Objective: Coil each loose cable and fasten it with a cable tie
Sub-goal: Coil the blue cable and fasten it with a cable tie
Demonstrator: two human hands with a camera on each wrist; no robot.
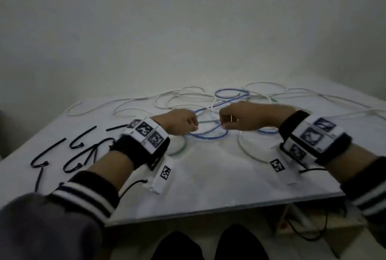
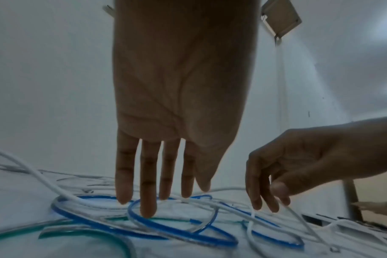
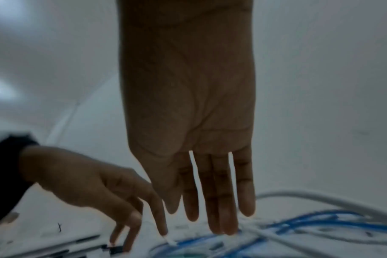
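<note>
Blue cable (image 1: 208,136) lies in loose loops mid-table, tangled with white cables (image 1: 188,94). My left hand (image 1: 180,122) hangs over the loops; in the left wrist view its fingers (image 2: 147,192) point straight down and the fingertips touch the blue cable (image 2: 177,230). My right hand (image 1: 248,116) hovers just to the right. Its fingers (image 3: 219,200) also point straight down onto the blue cable (image 3: 309,221) and a white strand. A thin cable stretch (image 1: 208,121) runs between the two hands. Neither hand plainly grips anything.
Several black cable ties (image 1: 81,151) lie scattered at the table's left. A green cable (image 1: 181,149) curves under my left wrist, and a white loop (image 1: 248,151) lies below my right hand. The table's near edge (image 1: 208,211) is close to me; a wall rises behind.
</note>
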